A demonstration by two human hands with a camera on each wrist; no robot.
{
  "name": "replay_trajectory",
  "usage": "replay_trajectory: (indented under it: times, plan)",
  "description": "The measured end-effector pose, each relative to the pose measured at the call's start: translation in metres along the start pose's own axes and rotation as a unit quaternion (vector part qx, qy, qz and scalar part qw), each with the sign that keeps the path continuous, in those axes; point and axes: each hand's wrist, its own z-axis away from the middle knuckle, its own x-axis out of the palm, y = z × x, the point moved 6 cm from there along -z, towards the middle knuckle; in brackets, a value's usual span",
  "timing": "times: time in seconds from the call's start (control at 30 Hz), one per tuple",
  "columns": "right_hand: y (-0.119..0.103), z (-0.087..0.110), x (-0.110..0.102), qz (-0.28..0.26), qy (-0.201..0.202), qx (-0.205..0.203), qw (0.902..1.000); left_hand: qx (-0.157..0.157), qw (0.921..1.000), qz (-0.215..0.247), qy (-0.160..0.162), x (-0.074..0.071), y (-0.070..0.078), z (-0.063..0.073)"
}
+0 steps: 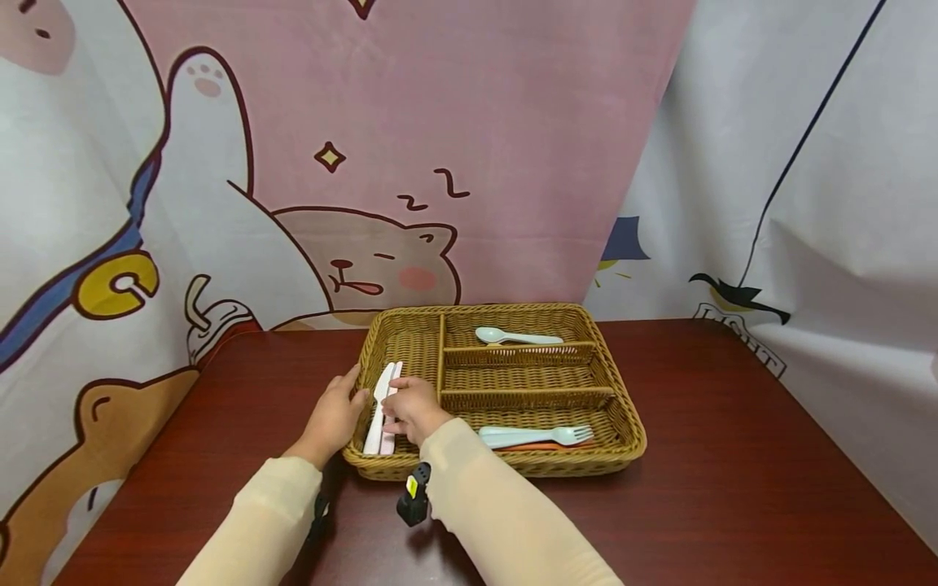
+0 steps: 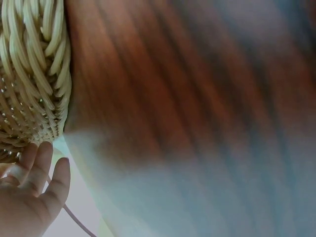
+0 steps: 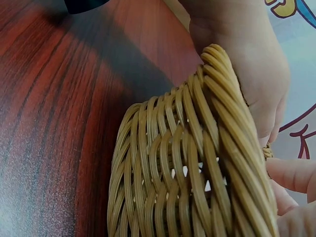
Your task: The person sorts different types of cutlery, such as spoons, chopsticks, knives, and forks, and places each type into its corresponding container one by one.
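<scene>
Two pale plastic knives, a white one (image 1: 383, 395) and a pinkish one (image 1: 398, 371), lie side by side in the left compartment of a woven basket (image 1: 489, 468). Over the pinkish knife my right hand (image 1: 414, 409) reaches in, fingers extended and touching or very near it. My left hand (image 1: 339, 417) rests at the basket's left rim, thumb over the edge. In the left wrist view, loosely straight fingers (image 2: 42, 170) lie by the outer wicker wall. The right wrist view catches only part of the right hand (image 3: 298, 197) behind the basket's wall.
A pale spoon (image 1: 516, 336) lies in the back right compartment. Pale forks (image 1: 535, 436) with something orange beneath occupy the front right one. The basket stands on a dark red wooden table (image 1: 733, 472), with a printed cartoon curtain (image 1: 528, 146) behind.
</scene>
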Motion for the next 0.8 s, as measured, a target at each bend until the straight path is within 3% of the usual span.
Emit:
replay_trajectory:
  times: [0.47,0.8]
  plan:
    - [-0.003,0.000,-0.006,-0.030,-0.032,0.016,0.9989,-0.005,1.0000,0.001,-0.002,0.003,0.001,0.000]
    - [-0.025,0.012,-0.028,-0.026,-0.044,-0.034,0.9981,-0.012,0.9999,-0.003,-0.007,0.000,0.002,0.000]
